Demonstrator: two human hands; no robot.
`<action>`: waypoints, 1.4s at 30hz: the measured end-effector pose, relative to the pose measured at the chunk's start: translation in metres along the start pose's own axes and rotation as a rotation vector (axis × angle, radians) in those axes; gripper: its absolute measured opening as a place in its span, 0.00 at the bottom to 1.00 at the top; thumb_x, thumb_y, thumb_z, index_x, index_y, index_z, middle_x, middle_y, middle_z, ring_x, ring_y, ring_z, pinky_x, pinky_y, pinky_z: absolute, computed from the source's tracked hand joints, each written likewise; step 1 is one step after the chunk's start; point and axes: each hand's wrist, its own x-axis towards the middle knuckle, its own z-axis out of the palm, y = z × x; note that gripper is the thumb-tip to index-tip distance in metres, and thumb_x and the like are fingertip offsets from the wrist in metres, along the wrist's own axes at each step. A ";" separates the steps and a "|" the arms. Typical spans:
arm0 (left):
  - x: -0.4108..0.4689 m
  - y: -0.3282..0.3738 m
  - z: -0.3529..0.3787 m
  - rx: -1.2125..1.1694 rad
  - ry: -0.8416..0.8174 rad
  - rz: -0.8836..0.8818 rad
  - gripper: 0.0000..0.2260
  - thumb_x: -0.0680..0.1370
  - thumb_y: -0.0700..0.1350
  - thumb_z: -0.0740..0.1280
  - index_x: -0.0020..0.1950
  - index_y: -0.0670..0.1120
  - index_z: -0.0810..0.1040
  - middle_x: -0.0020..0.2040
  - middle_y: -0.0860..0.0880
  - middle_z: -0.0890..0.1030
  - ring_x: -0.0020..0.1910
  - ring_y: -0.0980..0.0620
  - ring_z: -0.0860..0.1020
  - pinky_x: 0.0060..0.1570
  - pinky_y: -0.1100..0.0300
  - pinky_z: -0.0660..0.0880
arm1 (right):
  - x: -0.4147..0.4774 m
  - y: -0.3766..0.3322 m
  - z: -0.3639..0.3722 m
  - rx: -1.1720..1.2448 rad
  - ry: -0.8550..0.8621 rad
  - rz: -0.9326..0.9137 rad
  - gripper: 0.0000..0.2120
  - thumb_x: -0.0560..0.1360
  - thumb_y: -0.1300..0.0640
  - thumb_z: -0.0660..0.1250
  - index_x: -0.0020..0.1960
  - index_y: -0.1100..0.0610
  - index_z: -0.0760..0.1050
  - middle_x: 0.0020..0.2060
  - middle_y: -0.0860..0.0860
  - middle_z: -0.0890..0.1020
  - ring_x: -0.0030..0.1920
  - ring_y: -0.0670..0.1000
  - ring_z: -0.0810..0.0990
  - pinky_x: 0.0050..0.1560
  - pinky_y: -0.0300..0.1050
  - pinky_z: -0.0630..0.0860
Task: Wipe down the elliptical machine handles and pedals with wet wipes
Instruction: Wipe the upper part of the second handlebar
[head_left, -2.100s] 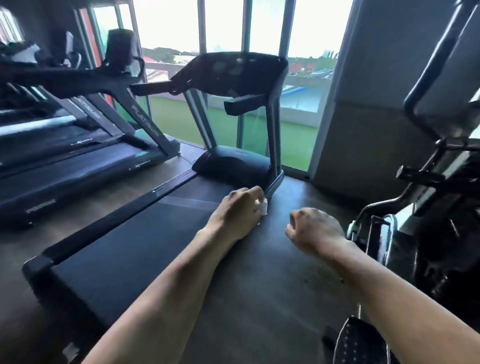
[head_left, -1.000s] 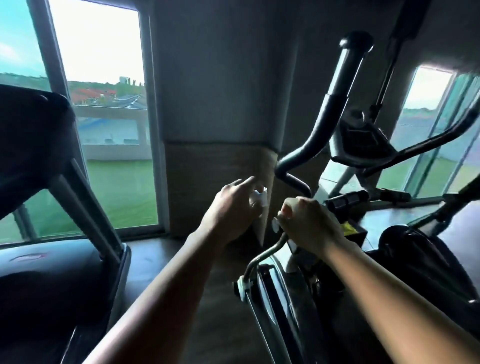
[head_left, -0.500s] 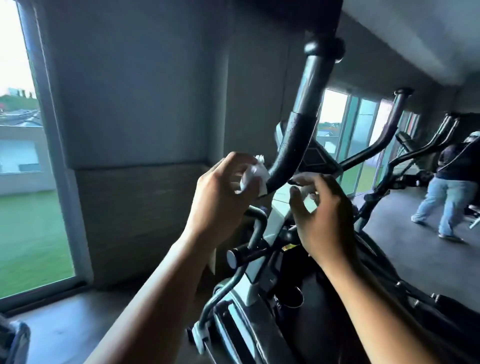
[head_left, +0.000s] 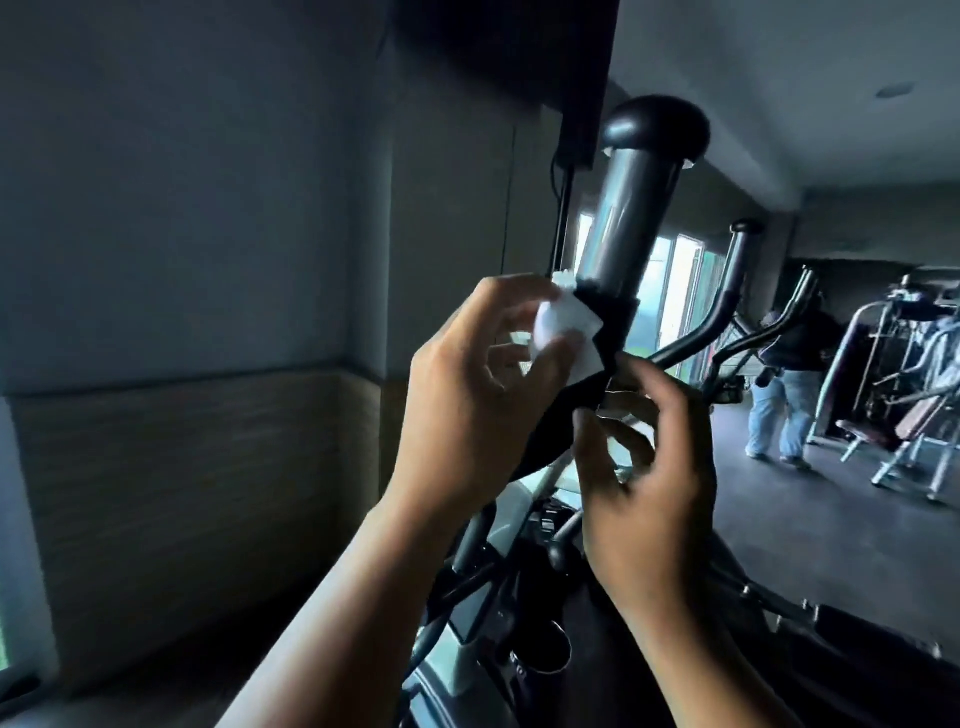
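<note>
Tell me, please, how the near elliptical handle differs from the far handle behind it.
The near handle has a wet wipe held against it by the left hand; the far handle has no hand on it. The near handle shows a grey shaft above a black sleeve; the far handle looks dark throughout. Both end in a rounded dark cap.

- The wet wipe (head_left: 727, 332) is white.
- The handle (head_left: 618, 228) is shiny grey, with a black cap (head_left: 655, 127) on top and a black grip (head_left: 615, 325) lower down.
- The wall (head_left: 182, 182) is grey-blue.
- The wall's lower panel (head_left: 182, 493) is light brown with thin lines across it.
- The jeans (head_left: 774, 415) on the person far back are blue.
- The floor (head_left: 831, 514) is dark grey.
</note>
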 end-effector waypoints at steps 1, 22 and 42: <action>-0.002 -0.006 0.002 -0.013 -0.005 0.016 0.09 0.78 0.43 0.73 0.56 0.53 0.79 0.51 0.54 0.84 0.51 0.54 0.84 0.49 0.55 0.82 | 0.000 -0.001 0.000 -0.008 -0.001 -0.001 0.19 0.78 0.56 0.67 0.68 0.55 0.71 0.57 0.53 0.78 0.57 0.53 0.81 0.54 0.54 0.81; -0.036 -0.063 -0.015 -0.155 -0.159 -0.002 0.10 0.79 0.54 0.66 0.59 0.56 0.78 0.52 0.58 0.84 0.42 0.53 0.83 0.42 0.53 0.80 | -0.011 -0.034 0.011 -0.066 0.103 0.218 0.22 0.78 0.67 0.68 0.66 0.46 0.74 0.59 0.54 0.80 0.60 0.50 0.81 0.54 0.32 0.77; -0.019 -0.057 -0.031 -0.169 -0.283 -0.003 0.08 0.77 0.45 0.74 0.56 0.50 0.81 0.47 0.53 0.84 0.43 0.63 0.79 0.41 0.73 0.72 | -0.010 -0.066 0.012 -0.187 0.098 0.404 0.25 0.76 0.67 0.71 0.61 0.39 0.74 0.53 0.44 0.81 0.48 0.39 0.82 0.49 0.29 0.75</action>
